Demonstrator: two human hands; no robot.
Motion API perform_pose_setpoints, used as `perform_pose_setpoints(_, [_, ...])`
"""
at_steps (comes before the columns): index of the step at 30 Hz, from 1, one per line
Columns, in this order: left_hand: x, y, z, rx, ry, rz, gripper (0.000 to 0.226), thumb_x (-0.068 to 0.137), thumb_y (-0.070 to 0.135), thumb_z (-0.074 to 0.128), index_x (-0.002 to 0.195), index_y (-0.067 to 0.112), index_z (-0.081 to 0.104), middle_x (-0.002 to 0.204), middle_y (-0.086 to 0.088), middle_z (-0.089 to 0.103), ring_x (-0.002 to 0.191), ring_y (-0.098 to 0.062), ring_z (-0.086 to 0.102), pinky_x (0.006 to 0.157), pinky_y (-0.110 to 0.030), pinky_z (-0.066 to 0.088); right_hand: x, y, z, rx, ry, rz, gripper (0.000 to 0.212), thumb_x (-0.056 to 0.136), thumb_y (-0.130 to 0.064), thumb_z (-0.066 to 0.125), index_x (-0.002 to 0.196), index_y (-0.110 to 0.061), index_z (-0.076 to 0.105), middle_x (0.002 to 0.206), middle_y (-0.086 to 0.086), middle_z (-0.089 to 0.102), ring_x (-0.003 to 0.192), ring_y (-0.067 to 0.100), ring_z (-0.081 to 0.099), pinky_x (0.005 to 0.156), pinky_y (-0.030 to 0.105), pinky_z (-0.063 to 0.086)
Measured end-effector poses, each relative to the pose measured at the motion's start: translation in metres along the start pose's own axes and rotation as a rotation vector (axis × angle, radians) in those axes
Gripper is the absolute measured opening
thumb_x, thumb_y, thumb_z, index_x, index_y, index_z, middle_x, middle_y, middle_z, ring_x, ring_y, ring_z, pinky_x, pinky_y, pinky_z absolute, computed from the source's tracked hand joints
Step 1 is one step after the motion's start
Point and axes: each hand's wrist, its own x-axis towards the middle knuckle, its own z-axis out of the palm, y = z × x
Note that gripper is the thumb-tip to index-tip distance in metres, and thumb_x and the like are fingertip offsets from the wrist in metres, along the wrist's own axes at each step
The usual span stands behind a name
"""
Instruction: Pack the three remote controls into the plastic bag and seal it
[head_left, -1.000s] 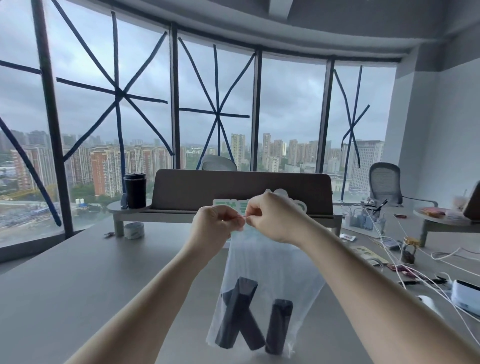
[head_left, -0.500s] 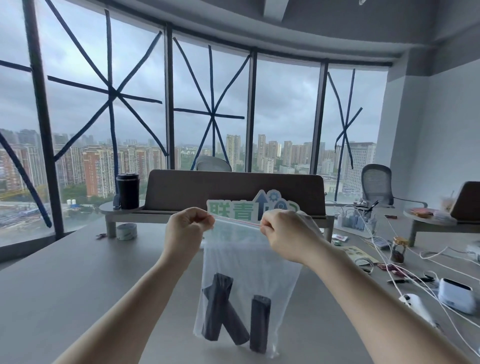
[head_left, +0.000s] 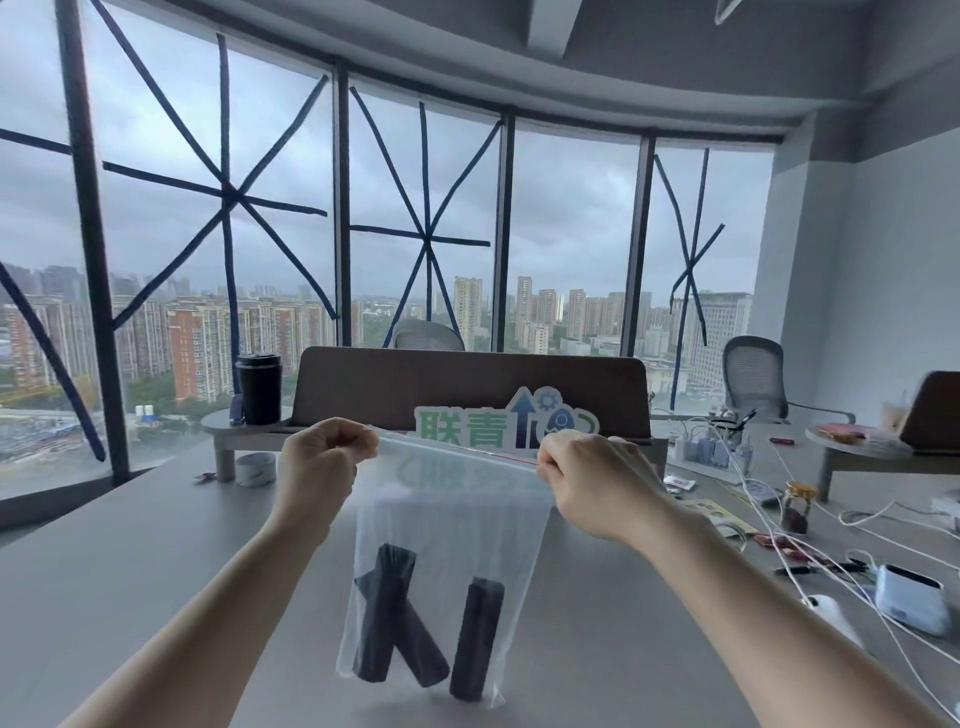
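Sealing step: zip strip pinched at both ends.
Left hand (head_left: 319, 462) and right hand (head_left: 592, 475) fingers pinch the clear, thin plastic zip bag (head_left: 457, 525) taut above the grey counter (head_left: 130, 545); three black matte bar-shaped remote controls (head_left: 402, 618) hang inside. Advise: press along the strip end to end, keeping it level.

Single head view, close above desk (head_left: 130, 545), facing windows (head_left: 566, 234).

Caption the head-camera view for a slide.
Both hands, left hand and right hand, pinch the top strip of a clear plastic bag holding three black remote controls above a grey table.
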Motion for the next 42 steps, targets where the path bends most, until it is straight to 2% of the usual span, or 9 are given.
perform_pose_setpoints(8, [0.013,0.002,-0.020,-0.054,0.030,0.009,0.016,0.079,-0.006,0.062,0.068,0.006,0.064,0.067,-0.010,0.057,0.037,-0.014,0.032,0.035,-0.015,0.026,0.012,-0.019,0.002,0.007,0.123,0.010,0.020,0.097,-0.031,0.045,0.079,-0.023,0.045,0.096,-0.002,0.069,0.084,0.027,0.064,0.066,0.034,0.041])
perform_pose_setpoints(12, [0.028,-0.014,-0.038,0.017,0.024,-0.049,0.014,0.084,0.000,0.058,0.079,0.011,0.064,0.074,-0.005,0.063,0.038,-0.010,0.057,0.039,-0.018,0.044,0.039,-0.034,0.026,0.068,0.164,0.057,0.024,0.098,-0.036,0.046,0.081,-0.020,0.051,0.085,0.000,0.070,0.081,0.030,0.065,0.065,0.035,0.044])
perform_pose_setpoints(17, [0.080,-0.053,-0.062,-0.014,0.096,-0.136,0.017,0.088,0.003,0.056,0.076,0.013,0.062,0.087,-0.012,0.070,0.058,-0.021,0.071,0.054,-0.031,0.057,0.127,-0.055,0.093,0.485,0.034,0.223,0.027,0.095,-0.026,0.055,0.068,-0.021,0.056,0.063,-0.004,0.069,0.061,0.015,0.061,0.065,0.034,0.052])
perform_pose_setpoints(21, [0.140,-0.068,-0.086,-0.030,0.207,-0.091,0.019,0.087,-0.001,0.057,0.076,0.013,0.063,0.091,-0.023,0.070,0.073,-0.029,0.068,0.067,-0.032,0.057,0.195,-0.089,0.126,0.657,0.126,0.238,0.021,0.093,-0.020,0.057,0.075,-0.014,0.066,0.060,-0.006,0.071,0.057,0.000,0.060,0.055,0.024,0.046])
perform_pose_setpoints(25, [0.179,-0.078,-0.116,-0.002,0.252,-0.045,0.017,0.087,0.004,0.060,0.074,0.015,0.064,0.081,-0.017,0.069,0.073,-0.025,0.065,0.071,-0.032,0.055,0.224,-0.117,0.156,0.698,0.191,0.173,0.018,0.090,-0.030,0.059,0.075,-0.023,0.067,0.067,-0.010,0.074,0.069,0.010,0.070,0.067,0.035,0.058])
perform_pose_setpoints(32, [0.166,-0.178,-0.167,0.045,0.269,-0.269,0.011,0.085,0.015,0.060,0.076,0.012,0.067,0.072,-0.016,0.067,0.076,-0.030,0.064,0.088,-0.045,0.055,0.179,-0.141,0.255,0.565,-0.147,0.149,0.019,0.085,-0.034,0.060,0.077,-0.019,0.069,0.079,0.001,0.074,0.076,0.024,0.066,0.067,0.035,0.053])
perform_pose_setpoints(36, [0.120,-0.210,-0.183,0.098,0.230,-0.384,0.018,0.086,0.022,0.057,0.076,0.009,0.067,0.073,-0.015,0.063,0.077,-0.029,0.057,0.077,-0.039,0.049,0.135,-0.151,0.279,0.613,-0.388,0.138,0.015,0.082,-0.033,0.065,0.078,-0.019,0.070,0.083,-0.003,0.074,0.072,0.017,0.064,0.069,0.032,0.051])
perform_pose_setpoints(39, [0.085,-0.210,-0.194,0.199,0.222,-0.426,0.023,0.071,0.032,0.060,0.076,0.010,0.068,0.076,-0.012,0.065,0.074,-0.027,0.058,0.069,-0.034,0.043,0.104,-0.145,0.271,0.727,-0.497,0.139,0.007,0.085,-0.033,0.067,0.086,-0.027,0.068,0.090,-0.005,0.072,0.047,0.013,0.060,0.057,0.024,0.049])
perform_pose_setpoints(42, [0.041,-0.203,-0.201,0.399,0.218,-0.363,0.012,0.079,0.015,0.061,0.072,0.023,0.068,0.078,-0.005,0.070,0.082,-0.028,0.065,0.074,-0.037,0.045,0.073,-0.119,0.242,0.833,-0.473,0.191,0.009,0.087,-0.030,0.066,0.092,-0.024,0.070,0.083,-0.008,0.069,0.048,0.014,0.063,0.050,0.018,0.045])
